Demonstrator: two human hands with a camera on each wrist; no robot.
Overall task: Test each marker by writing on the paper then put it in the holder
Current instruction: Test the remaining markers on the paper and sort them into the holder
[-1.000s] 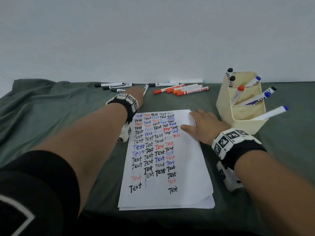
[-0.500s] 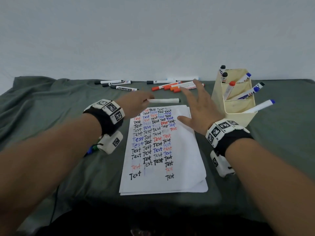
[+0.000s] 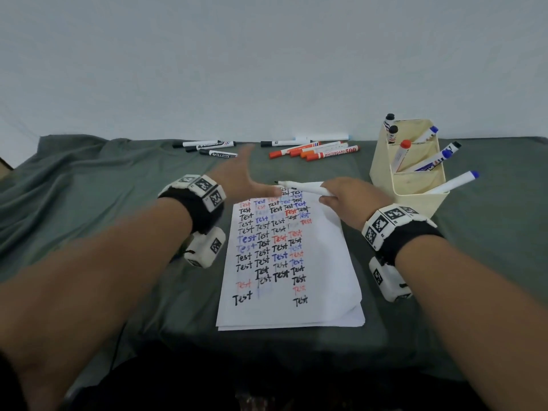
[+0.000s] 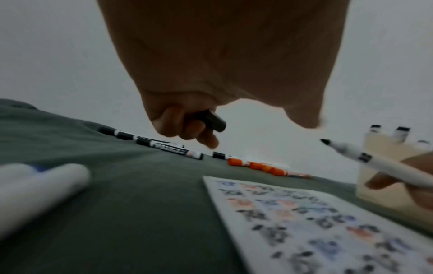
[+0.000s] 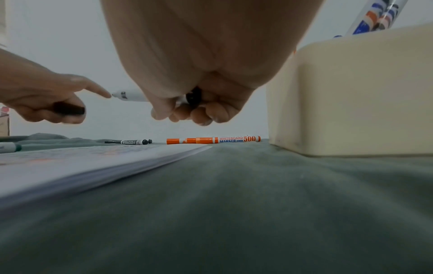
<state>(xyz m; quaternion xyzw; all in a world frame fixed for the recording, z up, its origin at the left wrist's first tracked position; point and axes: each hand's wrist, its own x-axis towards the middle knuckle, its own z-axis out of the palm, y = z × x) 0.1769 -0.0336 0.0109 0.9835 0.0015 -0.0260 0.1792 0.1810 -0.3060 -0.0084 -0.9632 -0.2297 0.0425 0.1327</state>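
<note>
My right hand [image 3: 347,197] grips a white marker [image 3: 305,187] by its rear half over the top edge of the paper [image 3: 320,262]. Its bare black tip points left. The left hand [image 3: 246,182], blurred, is just left of that tip. In the left wrist view its curled fingers hold the black cap [image 4: 212,121], apart from the marker [image 4: 374,163]. The right wrist view shows the same cap [image 5: 68,110] in the left hand. The paper carries rows of "Test" in black, blue and red. The cream holder [image 3: 415,188] stands right of the paper with several markers in it.
Black markers [image 3: 207,146] and orange markers [image 3: 314,151] lie in a row on the grey-green cloth [image 3: 118,203] near the wall. A blurred white marker [image 4: 42,181] lies on the cloth close to my left wrist. The holder's wall [image 5: 351,92] is just right of my right hand.
The left hand brought a capped marker from the back row over the paper. The right hand lifted off the paper and took its barrel. The left hand now holds the cap apart from it.
</note>
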